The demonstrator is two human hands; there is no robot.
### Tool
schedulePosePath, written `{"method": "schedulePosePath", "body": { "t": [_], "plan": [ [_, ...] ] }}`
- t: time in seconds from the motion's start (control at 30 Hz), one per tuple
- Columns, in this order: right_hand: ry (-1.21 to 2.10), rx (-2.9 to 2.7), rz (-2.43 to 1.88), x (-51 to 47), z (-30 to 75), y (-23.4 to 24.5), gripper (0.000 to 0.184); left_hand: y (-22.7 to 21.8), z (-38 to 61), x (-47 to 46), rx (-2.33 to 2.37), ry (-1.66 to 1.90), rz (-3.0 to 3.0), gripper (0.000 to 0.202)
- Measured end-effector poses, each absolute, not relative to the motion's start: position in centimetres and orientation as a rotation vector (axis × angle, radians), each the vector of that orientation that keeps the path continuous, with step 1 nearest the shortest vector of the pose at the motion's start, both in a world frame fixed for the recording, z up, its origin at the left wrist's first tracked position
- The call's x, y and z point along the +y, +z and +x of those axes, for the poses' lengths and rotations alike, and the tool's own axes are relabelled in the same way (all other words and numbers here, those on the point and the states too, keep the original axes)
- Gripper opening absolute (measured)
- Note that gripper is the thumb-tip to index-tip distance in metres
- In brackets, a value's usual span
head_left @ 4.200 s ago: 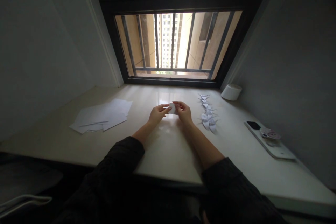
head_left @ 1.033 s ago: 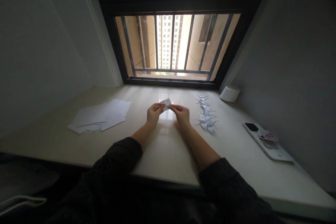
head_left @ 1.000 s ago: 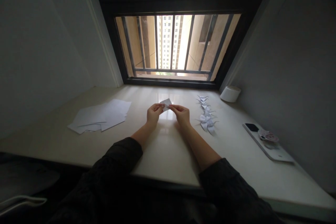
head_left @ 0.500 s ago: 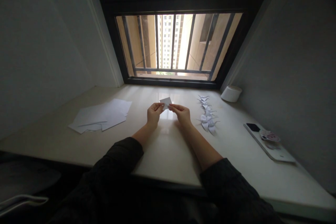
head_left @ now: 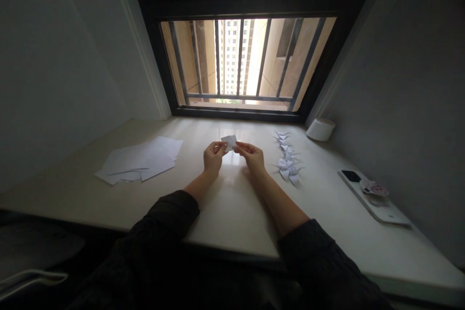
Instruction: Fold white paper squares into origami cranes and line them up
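Observation:
A small folded piece of white paper (head_left: 229, 141) is held just above the pale table (head_left: 236, 203) in front of the window. My left hand (head_left: 213, 156) pinches its left edge and my right hand (head_left: 251, 155) pinches its right edge, fingers of both closed on it. To the right of my right hand lies a row of several folded white paper cranes (head_left: 287, 157). A loose stack of flat white sheets (head_left: 140, 160) lies to the left of my left hand.
A white round container (head_left: 320, 129) stands at the back right corner. A phone with a round sticker on it (head_left: 372, 193) lies by the right wall. A barred window (head_left: 243, 63) fills the far wall. Walls close in left and right.
The folded paper has been worked between my fingers and turned slightly; my hands stayed in nearly the same spot. Nothing else on the table moved.

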State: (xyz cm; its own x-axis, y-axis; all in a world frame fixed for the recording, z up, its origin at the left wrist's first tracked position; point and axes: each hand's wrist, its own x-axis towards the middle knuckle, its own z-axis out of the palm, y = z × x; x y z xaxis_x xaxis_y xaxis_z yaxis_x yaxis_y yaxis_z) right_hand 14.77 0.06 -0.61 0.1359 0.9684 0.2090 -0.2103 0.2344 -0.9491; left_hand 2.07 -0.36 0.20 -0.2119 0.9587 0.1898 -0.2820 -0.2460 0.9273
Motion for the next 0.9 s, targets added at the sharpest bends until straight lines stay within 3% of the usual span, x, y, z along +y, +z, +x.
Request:
{"method": "schedulePosePath", "body": {
  "t": [0.33,0.7,0.9],
  "plan": [
    [1.085,-1.025,-0.921,0.03,14.46,-0.47,0.038,-0.01,2.18,-0.22,1.028,1.662,1.048,0.025],
    [1.075,-1.009,-0.908,-0.41,14.73,-0.03,0.033,-0.21,1.75,-0.36,1.045,1.591,1.272,0.041],
    [1.082,-1.022,-0.896,-0.32,14.64,-0.1,0.031,0.0,1.88,-0.34,1.009,1.602,1.17,0.038]
  ]
}}
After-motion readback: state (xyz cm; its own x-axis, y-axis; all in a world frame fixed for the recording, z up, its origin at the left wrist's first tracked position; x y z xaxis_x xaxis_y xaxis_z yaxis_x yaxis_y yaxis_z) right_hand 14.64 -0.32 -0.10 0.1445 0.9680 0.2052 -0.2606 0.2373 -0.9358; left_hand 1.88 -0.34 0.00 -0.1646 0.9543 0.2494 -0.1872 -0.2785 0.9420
